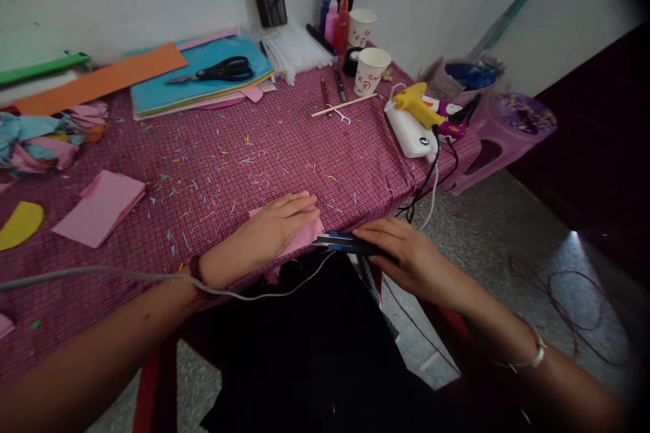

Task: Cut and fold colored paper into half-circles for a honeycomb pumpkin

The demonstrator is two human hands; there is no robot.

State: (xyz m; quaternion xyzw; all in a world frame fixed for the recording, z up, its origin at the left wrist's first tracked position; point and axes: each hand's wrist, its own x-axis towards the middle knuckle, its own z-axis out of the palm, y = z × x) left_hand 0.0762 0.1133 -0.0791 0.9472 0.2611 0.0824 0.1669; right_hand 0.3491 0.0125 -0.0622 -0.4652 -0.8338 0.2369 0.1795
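Observation:
My left hand (277, 230) lies flat over a folded piece of pink paper (305, 237) at the table's front edge, fingers stretched to the right and pressing on it. Much of the paper is hidden beneath that hand. My right hand (406, 254), just off the table edge, is closed around a black-and-blue utility knife (342, 242). Its silver tip points left and meets the paper's right edge. How far the blade reaches into the paper cannot be made out. Another folded pink paper (101, 208) lies to the left on the checked tablecloth (274, 155).
Scissors (223, 70) rest on coloured sheets (203, 91) at the back. Paper cups (372, 71), glue sticks (297, 47) and a yellow glue gun (410, 100) stand toward the back right. A grey cable (126, 274) crosses over my left wrist. Paper scraps litter the cloth.

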